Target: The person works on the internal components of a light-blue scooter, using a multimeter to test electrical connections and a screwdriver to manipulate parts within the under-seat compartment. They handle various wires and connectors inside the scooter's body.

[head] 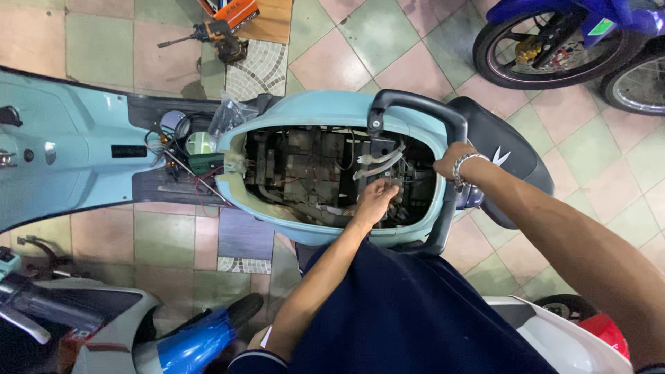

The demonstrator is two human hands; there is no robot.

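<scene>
Looking straight down, we see a light blue scooter (83, 149) lying across the middle of the frame, its seat off and its engine bay (325, 176) exposed at centre. Our left hand (377, 199) reaches into the right part of this bay, fingers curled among dark parts and wiring; we cannot tell what, if anything, it grips. Our right hand (449, 161), wearing a chain bracelet (465, 166) at the wrist, sits at the right rim of the bay beside the black grab rail (419, 104); its fingers are hidden, so we cannot tell how they stand. Pale hoses (379, 163) cross the bay between the two hands. The black seat (502, 149) lies just right of the rail. On the footboard, left of the bay, rest loose wires and a green part (205, 163). A cordless drill (218, 38) lies on the tiled floor (346, 48) at upper centre-left. A blue motorcycle's wheel (547, 52) occupies the upper right, and another blue-and-white scooter (131, 332) the lower left.
</scene>
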